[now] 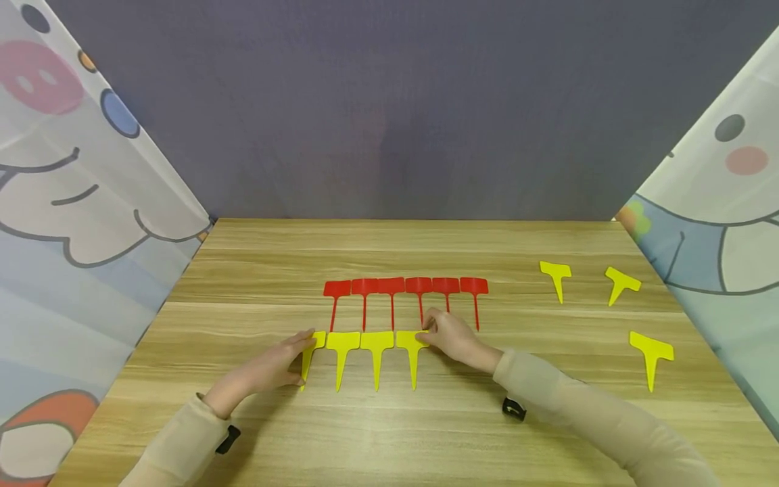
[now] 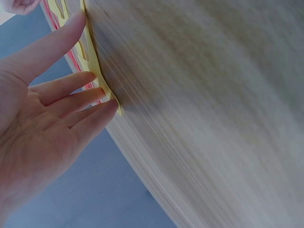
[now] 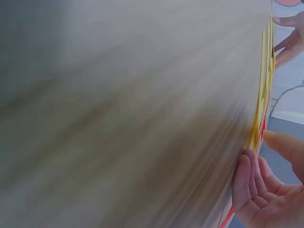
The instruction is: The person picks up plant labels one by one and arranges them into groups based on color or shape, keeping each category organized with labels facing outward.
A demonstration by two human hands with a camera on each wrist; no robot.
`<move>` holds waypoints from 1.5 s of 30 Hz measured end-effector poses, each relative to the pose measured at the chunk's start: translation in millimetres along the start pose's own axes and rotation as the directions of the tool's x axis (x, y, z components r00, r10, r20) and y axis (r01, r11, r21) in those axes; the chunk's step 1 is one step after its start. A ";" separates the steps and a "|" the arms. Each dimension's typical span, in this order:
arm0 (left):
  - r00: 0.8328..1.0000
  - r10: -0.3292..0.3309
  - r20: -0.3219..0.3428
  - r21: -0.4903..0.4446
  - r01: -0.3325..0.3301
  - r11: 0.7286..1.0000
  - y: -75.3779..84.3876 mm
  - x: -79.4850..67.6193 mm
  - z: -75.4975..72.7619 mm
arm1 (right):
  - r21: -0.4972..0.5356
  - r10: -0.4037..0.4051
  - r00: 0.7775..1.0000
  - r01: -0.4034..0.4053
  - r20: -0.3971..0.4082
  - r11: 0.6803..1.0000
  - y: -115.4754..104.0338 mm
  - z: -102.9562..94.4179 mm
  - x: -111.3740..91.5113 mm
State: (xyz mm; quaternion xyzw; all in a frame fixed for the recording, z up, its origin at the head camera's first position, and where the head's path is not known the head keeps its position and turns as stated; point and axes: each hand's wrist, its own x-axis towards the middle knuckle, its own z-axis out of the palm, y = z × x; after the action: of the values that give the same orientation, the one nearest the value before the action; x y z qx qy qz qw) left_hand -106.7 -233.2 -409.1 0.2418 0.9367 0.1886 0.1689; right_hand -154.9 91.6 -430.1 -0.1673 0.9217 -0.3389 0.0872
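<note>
Four yellow T-shaped plant labels lie side by side in a row, stems toward me. My left hand [image 1: 276, 365] touches the leftmost yellow label [image 1: 319, 340], fingertips on its head and thumb by the stem's point. In the left wrist view, the fingers [image 2: 76, 111] are fairly straight along that label [image 2: 108, 90]. At the row's other end, my right hand [image 1: 453, 338] pinches the right end of the fourth yellow label [image 1: 412, 339]. The two middle yellow labels, one [image 1: 343, 340] and another [image 1: 376, 340], are untouched.
Behind the yellow row lies a row of several red T-shaped labels [image 1: 391, 285]. Toward the right lie three loose yellow labels: one [image 1: 556, 270], a second [image 1: 623, 279] and a third [image 1: 652, 347]. A dark wall [image 1: 389, 122] bounds the wooden table [image 1: 389, 446] at the back.
</note>
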 end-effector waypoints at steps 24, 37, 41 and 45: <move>1.000 0.007 0.000 -0.007 -0.007 1.000 -0.5 0.2 -0.1 | 0.124 -0.143 0.989 0.138 0.033 0.983 27.2 -40.6 -1.5; 1.000 0.023 -0.002 -0.001 -0.023 1.000 0.8 -0.8 -1.7 | 0.111 -0.135 0.991 0.133 0.005 0.985 50.7 -69.0 -0.5; 1.000 0.016 -0.001 -0.002 -0.016 1.000 0.2 -0.5 -0.4 | 0.087 -0.132 0.991 0.133 -0.014 0.987 58.7 -77.2 0.2; 1.000 0.014 -0.005 0.002 -0.014 1.000 -0.5 0.0 0.8 | 0.096 -0.118 0.993 0.120 -0.027 0.988 65.6 -85.7 -0.5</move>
State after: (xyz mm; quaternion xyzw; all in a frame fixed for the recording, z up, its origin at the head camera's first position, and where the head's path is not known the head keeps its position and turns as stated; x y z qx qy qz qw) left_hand -106.6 -233.4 -410.0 0.2481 0.9356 0.1894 0.1652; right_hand -194.3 189.7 -408.3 -0.2137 0.8933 -0.3900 0.0652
